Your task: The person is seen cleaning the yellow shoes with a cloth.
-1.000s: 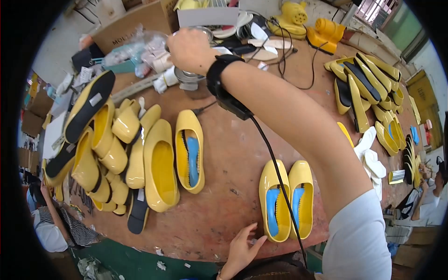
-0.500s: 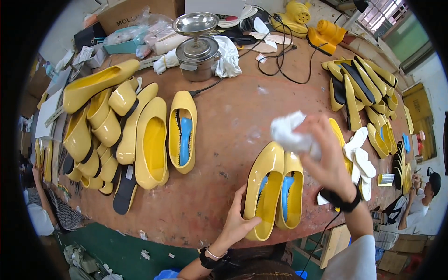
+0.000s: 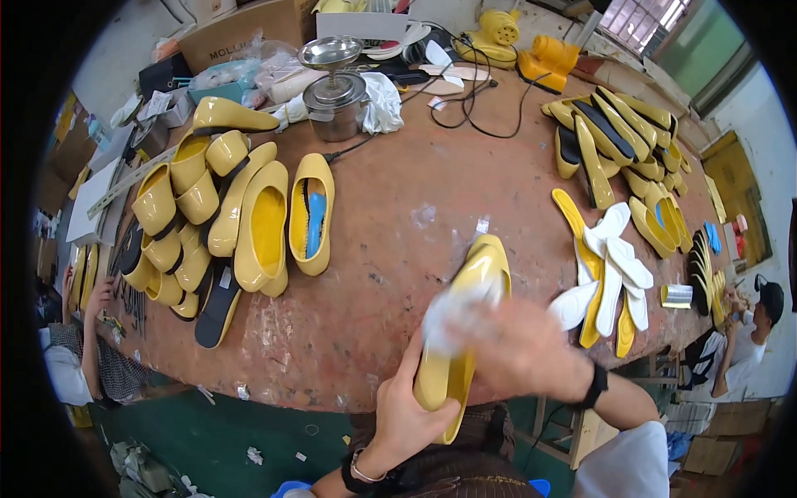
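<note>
At the near edge of the worn reddish-brown surface (image 3: 382,241), the fingers of the left hand (image 3: 408,422) grasped a glossy yellow shoe (image 3: 432,383), curled along its outer side with the thumb at its rim, while the right hand (image 3: 531,349), blurred by motion, gripped a white cloth (image 3: 455,319). Half a second earlier that cloth had been above and apart from the toe; it had now come down over the shoe's upper, apparently touching it, so the wiping looked under way. The shoe had tilted too, its heel reaching past the surface's edge. Well to its left lay a single yellow shoe with a blue piece (image 3: 315,222) inside, just beside a heap of yellow footwear (image 3: 199,212). To the right were scattered white and yellow insoles (image 3: 613,257), and past them another pile of yellow shoes (image 3: 618,137). Toward the back stood a metal pot with a dish on top (image 3: 334,95), a bunched white rag (image 3: 383,104) beside it, then black cable (image 3: 467,112), a yellow blower (image 3: 496,40) and a cardboard box (image 3: 249,37). Beyond, a co-worker in a dark cap (image 3: 770,300) sat at the right, another person's arm (image 3: 91,332) showed at the left, and litter dotted the green floor (image 3: 207,432).
</note>
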`<state>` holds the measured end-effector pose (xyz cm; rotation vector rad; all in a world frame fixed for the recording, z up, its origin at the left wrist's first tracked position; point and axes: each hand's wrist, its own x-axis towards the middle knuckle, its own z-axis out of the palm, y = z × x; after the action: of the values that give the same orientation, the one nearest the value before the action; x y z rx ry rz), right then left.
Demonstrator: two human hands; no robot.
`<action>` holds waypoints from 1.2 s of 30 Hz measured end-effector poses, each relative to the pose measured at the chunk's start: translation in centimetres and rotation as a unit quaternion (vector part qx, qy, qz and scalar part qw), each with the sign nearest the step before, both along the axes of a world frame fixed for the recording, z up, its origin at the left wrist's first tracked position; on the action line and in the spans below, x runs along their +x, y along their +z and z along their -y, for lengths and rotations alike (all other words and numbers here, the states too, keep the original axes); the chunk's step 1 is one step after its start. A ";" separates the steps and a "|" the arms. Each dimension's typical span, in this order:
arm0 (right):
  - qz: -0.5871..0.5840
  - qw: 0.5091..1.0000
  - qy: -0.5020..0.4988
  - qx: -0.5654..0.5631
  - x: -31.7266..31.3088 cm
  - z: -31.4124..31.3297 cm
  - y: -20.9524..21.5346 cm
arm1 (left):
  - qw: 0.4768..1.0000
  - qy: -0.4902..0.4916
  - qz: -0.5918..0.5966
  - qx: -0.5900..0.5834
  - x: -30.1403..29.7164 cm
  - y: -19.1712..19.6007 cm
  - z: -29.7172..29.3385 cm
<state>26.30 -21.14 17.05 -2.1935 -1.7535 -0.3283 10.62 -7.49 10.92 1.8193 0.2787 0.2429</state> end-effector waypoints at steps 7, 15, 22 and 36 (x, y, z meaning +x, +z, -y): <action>-0.028 0.998 0.017 0.055 -1.4 1.3 -0.1 | 0.999 -0.014 -0.031 0.024 -1.3 0.6 1.1; 0.040 0.994 -0.078 0.069 1.3 2.4 -1.1 | 0.998 0.021 -0.012 -0.054 -0.8 1.1 1.7; 0.071 0.990 -0.100 0.071 2.4 3.8 -2.1 | 0.995 0.006 -0.004 -0.104 0.4 1.7 1.6; -0.504 0.710 -0.338 0.356 6.1 13.3 -2.2 | 0.941 0.082 -0.082 -0.317 10.1 -7.5 -6.7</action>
<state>32.44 -34.40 14.81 -1.7090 -0.1270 0.0764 20.74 -0.81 3.43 1.1771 0.5593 0.0979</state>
